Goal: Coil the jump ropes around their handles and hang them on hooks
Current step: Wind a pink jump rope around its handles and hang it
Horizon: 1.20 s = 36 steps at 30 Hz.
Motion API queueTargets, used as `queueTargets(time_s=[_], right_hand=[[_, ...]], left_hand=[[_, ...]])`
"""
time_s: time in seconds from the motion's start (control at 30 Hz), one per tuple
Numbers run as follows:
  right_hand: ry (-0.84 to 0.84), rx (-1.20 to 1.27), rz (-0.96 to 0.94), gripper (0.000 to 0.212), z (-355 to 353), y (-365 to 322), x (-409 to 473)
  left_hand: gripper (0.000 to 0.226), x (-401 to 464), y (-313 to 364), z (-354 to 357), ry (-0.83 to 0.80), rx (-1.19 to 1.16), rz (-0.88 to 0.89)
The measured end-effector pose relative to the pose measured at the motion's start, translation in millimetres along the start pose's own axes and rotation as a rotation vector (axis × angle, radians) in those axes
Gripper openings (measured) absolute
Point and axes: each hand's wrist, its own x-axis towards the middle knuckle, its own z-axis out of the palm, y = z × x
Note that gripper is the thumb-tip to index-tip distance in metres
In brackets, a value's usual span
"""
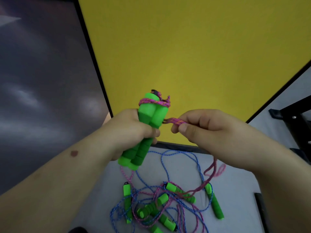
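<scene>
Left hand [129,130] grips paired green handles [148,121] upright above the table [235,190]; right hand [207,126] pinches the pink rope [176,122] beside them. Risk: slack tension lets the top wraps [154,102] slide off; trailing rope may snag the tangled pile [159,207] below.

The left hand [129,130] grips a pair of handles [148,128] above the table's [235,199] far edge, with rope [154,102] wound round their upper ends. Just right of them, the right hand [205,128] pinches a strand [175,121]. Below, a tangle of ropes and handles [161,204] lies mid-table. A wall panel [185,47] stands behind.
</scene>
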Motion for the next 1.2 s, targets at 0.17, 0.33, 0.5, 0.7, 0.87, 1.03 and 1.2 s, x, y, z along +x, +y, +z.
queueTargets(time_s=[0.17, 0.33, 0.5, 0.7, 0.87, 1.03, 1.2], right_hand=[[0.139, -0.110, -0.127, 0.017, 4, -2, 3], [0.103, 0.362, -0.013, 0.014, 5, 11, 11], [0.094, 0.364, 0.017, 0.018, 15, 22, 16], [0.120, 0.036, 0.103, 0.024, 8, 20, 14], [0.023, -0.044, 0.008, 0.029, 5, 1, 5], [0.075, -0.120, -0.085, 0.021, 7, -3, 3], [0.114, 0.038, -0.107, 0.030, 7, -3, 7]], left_hand=[[0.017, -15, 8, 13, -0.170, 0.942, 0.154], [0.027, -31, 25, 2, -0.609, 0.731, 0.155], [0.023, -27, 21, -12, -0.622, -0.107, 0.205], [0.025, -8, 15, -12, -0.209, -0.420, -0.011], [0.008, -1, 2, -3, 0.069, 0.070, 0.059], [0.021, -16, 15, 13, -0.042, 0.798, 0.087], [0.036, -32, 22, 18, -0.479, 1.004, 0.092]])
